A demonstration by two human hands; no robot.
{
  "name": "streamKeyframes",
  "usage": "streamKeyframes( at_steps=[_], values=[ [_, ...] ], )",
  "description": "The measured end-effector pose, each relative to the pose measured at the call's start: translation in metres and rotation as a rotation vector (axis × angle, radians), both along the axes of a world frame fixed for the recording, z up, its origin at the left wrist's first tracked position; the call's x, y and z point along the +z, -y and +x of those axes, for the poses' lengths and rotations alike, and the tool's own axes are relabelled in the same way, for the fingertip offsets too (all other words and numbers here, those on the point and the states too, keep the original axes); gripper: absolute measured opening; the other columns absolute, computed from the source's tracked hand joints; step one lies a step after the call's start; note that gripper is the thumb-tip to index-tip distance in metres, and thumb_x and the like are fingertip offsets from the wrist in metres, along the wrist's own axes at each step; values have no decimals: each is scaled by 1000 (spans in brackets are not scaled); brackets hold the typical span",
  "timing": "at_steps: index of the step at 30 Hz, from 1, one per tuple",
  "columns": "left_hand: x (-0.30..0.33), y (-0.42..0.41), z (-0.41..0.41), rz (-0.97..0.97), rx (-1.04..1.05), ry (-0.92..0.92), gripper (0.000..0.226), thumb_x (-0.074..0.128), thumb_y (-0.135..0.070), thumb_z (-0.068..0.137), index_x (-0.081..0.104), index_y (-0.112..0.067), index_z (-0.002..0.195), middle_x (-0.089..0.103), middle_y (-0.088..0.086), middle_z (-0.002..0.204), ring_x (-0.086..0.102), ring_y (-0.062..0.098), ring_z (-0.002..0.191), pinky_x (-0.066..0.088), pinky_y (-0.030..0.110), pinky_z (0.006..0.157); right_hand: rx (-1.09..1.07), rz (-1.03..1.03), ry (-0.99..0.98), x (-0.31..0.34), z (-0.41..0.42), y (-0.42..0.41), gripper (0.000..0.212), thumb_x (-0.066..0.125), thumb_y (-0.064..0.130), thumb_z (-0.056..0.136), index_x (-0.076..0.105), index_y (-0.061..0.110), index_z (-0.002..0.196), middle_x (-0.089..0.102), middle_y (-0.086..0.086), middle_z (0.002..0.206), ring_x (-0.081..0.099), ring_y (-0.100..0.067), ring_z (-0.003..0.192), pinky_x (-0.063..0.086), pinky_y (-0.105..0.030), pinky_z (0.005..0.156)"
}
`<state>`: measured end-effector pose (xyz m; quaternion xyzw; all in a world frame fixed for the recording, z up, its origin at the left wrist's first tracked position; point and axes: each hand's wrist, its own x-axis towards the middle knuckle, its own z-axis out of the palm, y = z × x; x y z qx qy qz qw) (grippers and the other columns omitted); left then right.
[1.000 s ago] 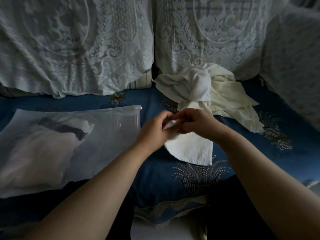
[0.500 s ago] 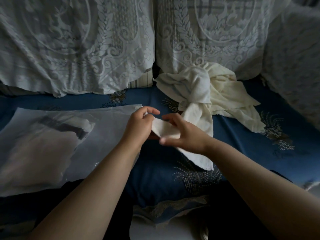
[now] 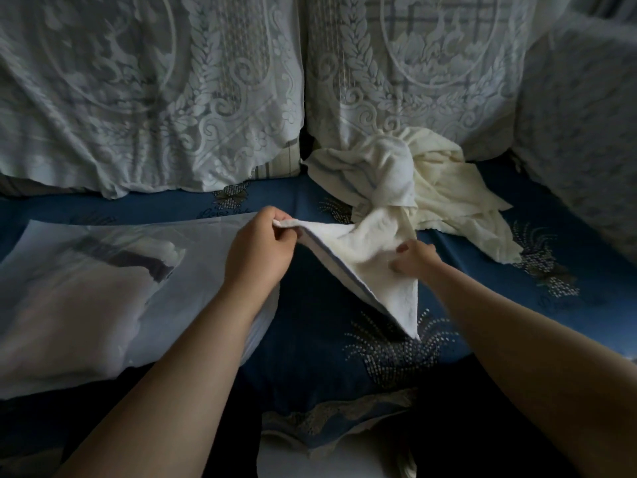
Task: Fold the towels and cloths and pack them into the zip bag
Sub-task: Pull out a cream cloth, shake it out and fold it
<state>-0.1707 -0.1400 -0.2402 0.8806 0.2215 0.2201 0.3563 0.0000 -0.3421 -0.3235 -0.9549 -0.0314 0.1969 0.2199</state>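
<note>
- The towel (image 3: 365,257) pinched by the left hand (image 3: 256,251) is white.
- Behind the right hand (image 3: 412,258), the cloth pile (image 3: 444,198) mixes white and pale cream.
- Left of the left hand, the zip bag (image 3: 206,270) is translucent white, with a dark band showing through.
- The sofa cover (image 3: 317,339) is deep blue with dotted silver sprays.
- Behind both hands, the lace covers (image 3: 155,91) are white, with floral scrolls.

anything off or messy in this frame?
Nothing damaged or spilled. The remaining cloths sit crumpled and tangled against the lace backrest, and the white towel the left hand pinches trails into that heap.
</note>
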Motion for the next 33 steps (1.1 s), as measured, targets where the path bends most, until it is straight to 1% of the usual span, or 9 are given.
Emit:
streamKeyframes(
  at_steps=[4,8,10,12,15,17,19,25,33],
  values=[
    [-11,3,-1,274,-66,-158,32,53,-28,92,49,-20,123,61,9,119,56,29,104,47,39,79,182,-125,-41,-2,2,2,18,48,9,86,59,-5,88,52,-13,70,45,-22,56,37,-27,51],
    [-30,21,1,678,-210,-420,67,59,-31,87,23,-25,143,8,11,157,11,35,143,22,48,112,458,-293,-463,19,-23,3,20,56,13,86,52,7,68,47,-5,49,35,-14,37,31,-20,40],
    [-45,39,1,625,-484,-469,64,62,-32,82,32,-29,138,24,6,152,22,31,140,27,46,112,546,-453,-471,28,-30,7,29,59,28,89,58,10,65,56,0,50,39,-9,35,33,-16,38],
    [-59,61,-2,383,-761,-632,64,69,-35,76,39,-29,133,41,3,140,37,27,131,38,43,104,491,-494,-124,24,-27,5,36,55,42,90,58,13,70,57,3,59,46,-10,46,40,-20,48],
    [-86,78,-5,478,-923,-754,77,70,-41,76,29,-31,140,31,3,145,28,27,134,36,45,105,366,-98,486,2,-15,-11,30,43,38,95,64,17,99,66,-5,93,57,-23,79,46,-31,67],
    [-103,79,-6,593,-936,-686,76,67,-42,78,27,-32,142,22,0,150,21,28,137,31,47,107,576,1,473,-14,-8,-24,30,42,26,95,62,24,118,60,-1,128,54,-22,116,45,-35,95],
    [-114,79,-5,638,-907,-580,68,63,-40,80,31,-33,139,24,-3,149,23,25,135,32,47,105,720,-188,406,-30,-1,-28,40,39,27,95,49,31,134,39,6,149,29,-19,140,23,-37,114],
    [-95,79,10,400,-692,-384,26,48,-16,85,56,-13,109,54,9,116,50,30,110,43,37,86,393,-328,542,-30,33,-3,42,48,19,92,48,15,134,44,-10,142,35,-30,132,33,-41,105],
    [-61,56,18,163,-491,-334,33,34,-25,93,49,-18,122,54,8,128,49,28,114,40,41,97,-156,77,352,-20,42,32,45,32,35,96,49,9,129,51,-17,129,50,-35,112,39,-39,81]
  ],
)
